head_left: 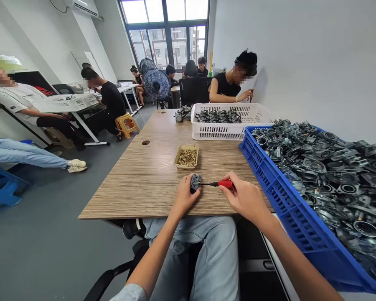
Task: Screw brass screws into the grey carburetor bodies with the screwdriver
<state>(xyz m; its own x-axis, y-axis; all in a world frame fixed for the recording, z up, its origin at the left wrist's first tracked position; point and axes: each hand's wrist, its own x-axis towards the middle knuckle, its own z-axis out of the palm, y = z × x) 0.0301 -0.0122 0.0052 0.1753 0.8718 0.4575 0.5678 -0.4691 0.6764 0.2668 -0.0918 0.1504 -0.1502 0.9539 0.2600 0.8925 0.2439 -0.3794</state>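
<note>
My left hand (185, 194) is wrapped round a small dark grey metal carburetor body (195, 183) near the front of the wooden table. From the right, my right hand (242, 194) grips the red handle of a screwdriver (225, 184). Its dark shaft lies level and its tip meets the face of the part; the exact contact point is too small to make out. Just beyond my left hand stands a beige tray (176, 164) of small brass pieces.
A blue crate (263, 171) heaped with similar metal parts is close on my right. Behind the tray, a white basket (219, 133) holds more, with a pile of parts (183, 113) beside it. A co-worker (230, 81) sits across the table (128, 184); others sit further back.
</note>
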